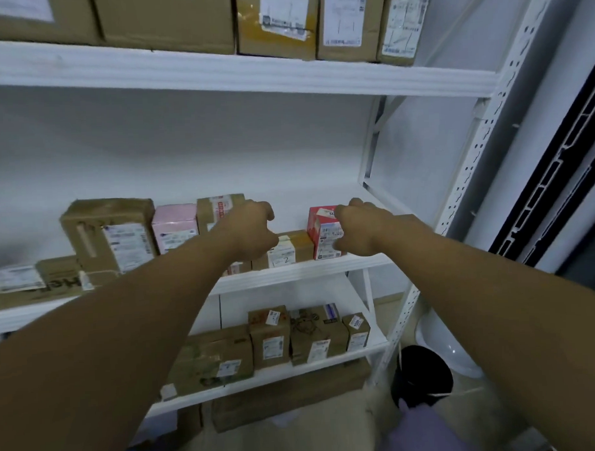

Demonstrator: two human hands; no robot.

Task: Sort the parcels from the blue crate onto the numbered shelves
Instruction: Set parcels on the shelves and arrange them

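A small brown box (295, 245) on the middle shelf (324, 268) has a white label (279, 256) with a hand-written 2 and a short dash before it. A flat brown box (52, 289) at the left end of that shelf has big dark letters on its front, upside down and partly cut off, that look like H and C. The print on the red box (323, 234) and the other parcels is too small and blurry to read.
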